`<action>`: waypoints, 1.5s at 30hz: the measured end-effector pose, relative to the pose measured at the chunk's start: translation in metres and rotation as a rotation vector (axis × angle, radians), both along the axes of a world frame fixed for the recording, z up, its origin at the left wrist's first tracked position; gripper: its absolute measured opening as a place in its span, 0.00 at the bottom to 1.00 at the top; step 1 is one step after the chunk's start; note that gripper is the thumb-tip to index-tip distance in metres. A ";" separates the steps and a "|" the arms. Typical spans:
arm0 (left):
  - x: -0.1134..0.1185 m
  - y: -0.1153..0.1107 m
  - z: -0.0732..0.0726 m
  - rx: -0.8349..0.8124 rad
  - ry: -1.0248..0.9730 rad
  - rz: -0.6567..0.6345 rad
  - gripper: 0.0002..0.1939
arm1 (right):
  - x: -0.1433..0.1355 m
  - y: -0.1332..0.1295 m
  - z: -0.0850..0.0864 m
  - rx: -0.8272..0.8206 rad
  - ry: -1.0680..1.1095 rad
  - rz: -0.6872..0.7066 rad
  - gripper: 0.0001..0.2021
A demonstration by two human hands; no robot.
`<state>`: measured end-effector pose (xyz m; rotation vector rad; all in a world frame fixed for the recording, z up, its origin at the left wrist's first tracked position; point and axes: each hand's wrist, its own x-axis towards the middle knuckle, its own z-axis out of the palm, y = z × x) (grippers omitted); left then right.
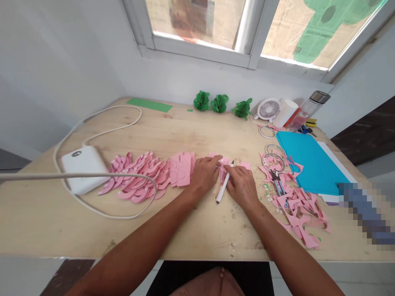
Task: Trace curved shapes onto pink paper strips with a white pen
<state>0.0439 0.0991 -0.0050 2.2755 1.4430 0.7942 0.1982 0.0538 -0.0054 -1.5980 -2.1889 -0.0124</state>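
Observation:
My left hand [205, 174] rests on the table with its fingers closed on the edge of a small pink paper piece [222, 177]. My right hand [244, 184] meets it from the other side, fingertips at the same paper. A white marker [223, 187] with dark ends slants between the fingers of my right hand, its lower end toward me. More pink paper [245, 165] shows behind the right fingers. Left of my left hand is a stack of pink rectangles [181, 169] with drawn curved outlines. Beside that lies a heap of cut curved pink pieces [143, 174].
A white power bank [84, 168] with a looping cable lies left. Right are pink scraps [304, 211], scissors [279, 185], tape rolls [273, 161] and a blue folder [311, 162]. Green paper ornaments [219, 103], a small fan [269, 109] and a bottle [308, 110] stand behind.

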 end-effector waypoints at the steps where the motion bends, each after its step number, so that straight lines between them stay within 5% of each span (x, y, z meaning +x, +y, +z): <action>1: 0.000 0.000 0.000 0.003 0.000 -0.001 0.22 | 0.000 0.000 0.000 0.003 0.000 0.001 0.17; 45: 0.000 0.003 -0.001 -0.022 -0.007 -0.025 0.22 | 0.002 0.002 -0.003 0.025 -0.026 0.003 0.18</action>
